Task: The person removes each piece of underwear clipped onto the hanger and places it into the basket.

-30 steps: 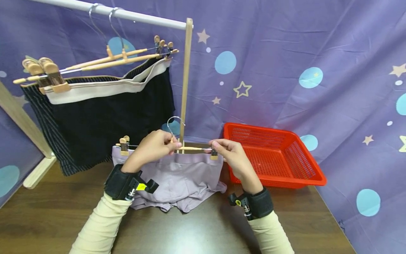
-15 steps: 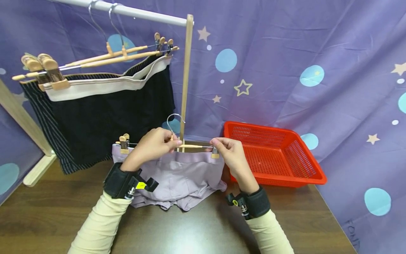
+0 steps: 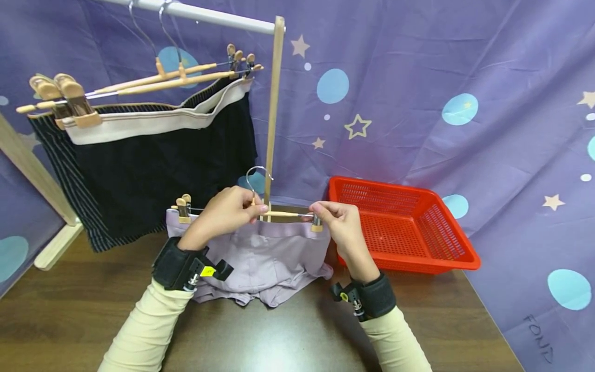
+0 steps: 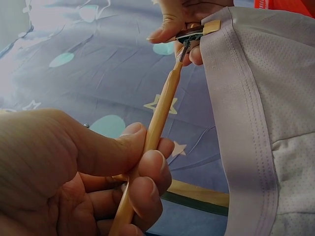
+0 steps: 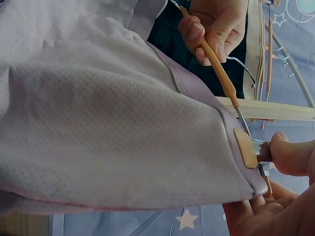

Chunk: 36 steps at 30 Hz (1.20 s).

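Light lilac shorts (image 3: 265,261) hang by the waistband from a wooden clip hanger (image 3: 284,214), the lower legs bunched at the tabletop. My left hand (image 3: 230,209) grips the hanger's bar at its middle, just by the metal hook (image 3: 260,168); the left wrist view shows thumb and fingers wrapped round the wood. At the other end, my right hand (image 3: 344,225) pinches the right clip (image 5: 245,147) between thumb and fingers. That clip sits over the corner of the waistband. The left clip (image 3: 184,219) is fastened on the opposite corner.
Behind on the left, a rack with a white rail (image 3: 218,16) carries two clip hangers holding black shorts (image 3: 172,165) and striped shorts (image 3: 81,191). A red plastic basket (image 3: 446,266) stands at the right on the wooden table (image 3: 288,341), before a purple curtain (image 3: 400,62).
The head view has shifted slightly, bringing lettering on the curtain into sight at lower right. The right hand has risen a little at the clip; the left hand keeps its grip.
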Motion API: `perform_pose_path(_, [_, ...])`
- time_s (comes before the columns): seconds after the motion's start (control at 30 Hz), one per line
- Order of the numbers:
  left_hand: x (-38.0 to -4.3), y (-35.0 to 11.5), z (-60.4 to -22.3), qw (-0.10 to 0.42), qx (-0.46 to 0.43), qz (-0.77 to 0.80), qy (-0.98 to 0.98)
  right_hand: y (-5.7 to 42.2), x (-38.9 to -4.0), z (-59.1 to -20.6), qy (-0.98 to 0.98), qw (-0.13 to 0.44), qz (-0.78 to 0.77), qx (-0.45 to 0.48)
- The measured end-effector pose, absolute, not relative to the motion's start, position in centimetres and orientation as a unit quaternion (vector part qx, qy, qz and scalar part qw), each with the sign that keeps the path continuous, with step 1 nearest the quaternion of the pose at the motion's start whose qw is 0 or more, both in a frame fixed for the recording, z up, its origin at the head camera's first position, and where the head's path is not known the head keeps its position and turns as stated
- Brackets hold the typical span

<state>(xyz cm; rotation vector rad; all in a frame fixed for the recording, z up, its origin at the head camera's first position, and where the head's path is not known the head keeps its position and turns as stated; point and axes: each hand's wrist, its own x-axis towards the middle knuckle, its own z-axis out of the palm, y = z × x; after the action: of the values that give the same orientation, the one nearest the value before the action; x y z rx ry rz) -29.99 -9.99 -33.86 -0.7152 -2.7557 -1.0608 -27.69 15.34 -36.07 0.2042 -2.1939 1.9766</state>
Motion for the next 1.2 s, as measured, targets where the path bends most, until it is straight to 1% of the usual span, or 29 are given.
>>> perform_pose_path(0.2, [-30.01, -9.83, -33.83, 0.050, -0.238, -0.346, -0.906, 15.31, -27.63, -36.05, -0.742, 0.108, 0.661, 0.041])
perform_pose_path(0.47, [-30.10, -9.75, -34.05, 0.050, -0.234, -0.343, -0.908, 15.17, -27.52, -36.34, -0.715, 0.115, 0.687, 0.062])
perform_pose_path(1.2, [-29.96, -9.85, -33.61, 0.053, -0.240, -0.348, -0.905, 14.81, -27.15, -36.35, -0.702, 0.135, 0.696, 0.076])
